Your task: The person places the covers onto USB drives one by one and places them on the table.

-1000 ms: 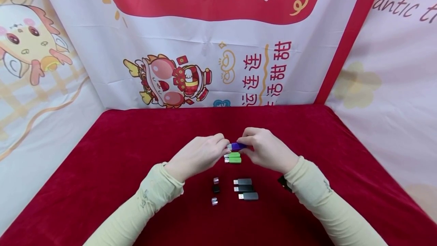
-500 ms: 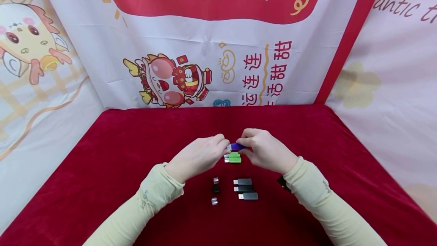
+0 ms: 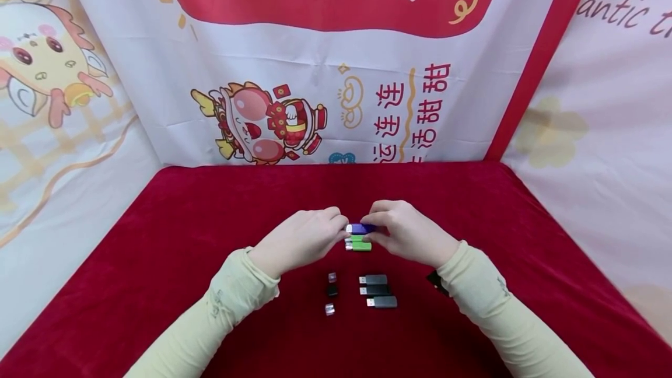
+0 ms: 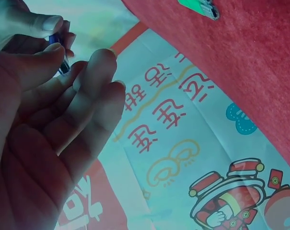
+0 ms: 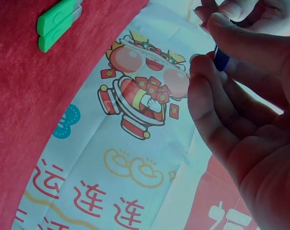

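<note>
- Surface: red, velvety cloth [image 3: 252, 191].
- Left hand [image 3: 301, 238]: fingertips pinching clear end of slim, oblong purple drive [image 3: 360, 228].
- Right hand [image 3: 412, 233]: fingertips pinching opposite end.
- Drive position: raised above cloth, near green drives [image 3: 362, 247].

Past the left hand [image 3: 301, 238] and the right hand [image 3: 412, 232] I have open red cloth [image 3: 252, 197] to cross, until the hanging banner [image 3: 315, 45] blocks me. Between them the purple stick [image 3: 358, 228] bars my way, two green sticks [image 3: 362, 246] just in front; nearer the camera, a lane runs between the small caps [image 3: 332, 290] and three dark sticks [image 3: 377, 290].
</note>
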The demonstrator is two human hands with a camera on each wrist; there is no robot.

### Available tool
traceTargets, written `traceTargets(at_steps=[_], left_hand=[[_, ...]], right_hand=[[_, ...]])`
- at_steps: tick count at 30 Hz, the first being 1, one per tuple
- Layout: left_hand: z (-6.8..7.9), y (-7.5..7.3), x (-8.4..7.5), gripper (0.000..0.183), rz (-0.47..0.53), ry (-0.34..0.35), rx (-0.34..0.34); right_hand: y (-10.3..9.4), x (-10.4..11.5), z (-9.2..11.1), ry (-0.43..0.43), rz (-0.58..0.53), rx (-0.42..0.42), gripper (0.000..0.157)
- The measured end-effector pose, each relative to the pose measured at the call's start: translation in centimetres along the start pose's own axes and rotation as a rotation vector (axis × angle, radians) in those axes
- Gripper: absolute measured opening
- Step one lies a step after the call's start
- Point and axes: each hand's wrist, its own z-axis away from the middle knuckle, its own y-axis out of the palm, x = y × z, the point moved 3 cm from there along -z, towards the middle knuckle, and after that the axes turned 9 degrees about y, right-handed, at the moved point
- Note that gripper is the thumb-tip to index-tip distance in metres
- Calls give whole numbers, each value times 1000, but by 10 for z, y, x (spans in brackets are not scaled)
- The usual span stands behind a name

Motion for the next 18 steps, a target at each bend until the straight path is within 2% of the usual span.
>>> traceTargets(at_steps=[5,18], left_hand=[[1,-1,2,13,49,-17,2],[2,3,4,15,15,-7,-13]], right_hand=[[0,-2,0,35,-29,27,28],[3,-7,-1,67,-52,70,26]])
